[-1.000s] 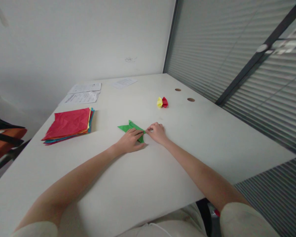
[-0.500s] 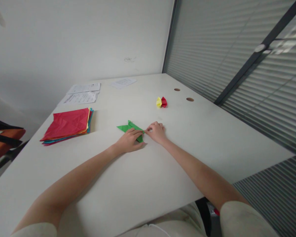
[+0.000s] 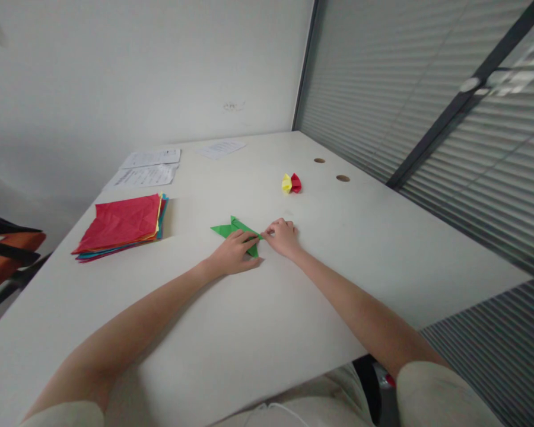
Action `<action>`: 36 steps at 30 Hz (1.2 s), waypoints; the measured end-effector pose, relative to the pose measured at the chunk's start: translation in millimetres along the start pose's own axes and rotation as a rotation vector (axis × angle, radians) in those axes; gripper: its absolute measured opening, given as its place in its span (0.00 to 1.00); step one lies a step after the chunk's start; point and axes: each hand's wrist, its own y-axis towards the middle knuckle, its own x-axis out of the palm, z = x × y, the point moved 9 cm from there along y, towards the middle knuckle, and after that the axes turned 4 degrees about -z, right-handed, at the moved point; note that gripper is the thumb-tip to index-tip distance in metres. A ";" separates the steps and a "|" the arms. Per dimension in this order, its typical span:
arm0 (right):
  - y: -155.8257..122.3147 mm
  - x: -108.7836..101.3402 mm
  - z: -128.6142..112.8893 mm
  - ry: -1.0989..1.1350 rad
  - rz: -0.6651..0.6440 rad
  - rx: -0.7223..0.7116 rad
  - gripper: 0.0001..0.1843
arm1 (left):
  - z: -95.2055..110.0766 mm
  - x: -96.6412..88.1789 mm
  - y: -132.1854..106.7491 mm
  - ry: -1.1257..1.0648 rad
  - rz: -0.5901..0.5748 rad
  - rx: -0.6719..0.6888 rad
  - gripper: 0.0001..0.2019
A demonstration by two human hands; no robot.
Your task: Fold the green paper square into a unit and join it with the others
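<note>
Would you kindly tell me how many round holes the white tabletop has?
2: a farther hole and a nearer hole, both near the right edge of the table, right of the red-and-yellow folded paper. The stack of coloured sheets could hide others.

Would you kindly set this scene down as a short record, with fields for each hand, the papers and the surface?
Left hand: lying over the green folded paper, thumb spread from fingers
Right hand: fingertips together at the paper's right tip, apparently pinching it
Paper stack: left of the hands, red sheet on top, yellow and blue edges showing
Small folded piece: yellow and red, beyond the right hand
Printed sheets: far left, text unreadable
Surface: white table, two round holes near the blinds
</note>
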 end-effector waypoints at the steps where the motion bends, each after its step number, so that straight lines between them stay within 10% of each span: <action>1: -0.6 -0.5 -0.8 -0.007 0.004 0.001 0.10 | -0.1 -0.1 -0.1 -0.005 0.006 0.000 0.24; 36: -0.3 -6.4 6.0 -0.003 -0.062 0.046 0.09 | -1.8 2.3 1.7 0.016 -0.018 -0.014 0.25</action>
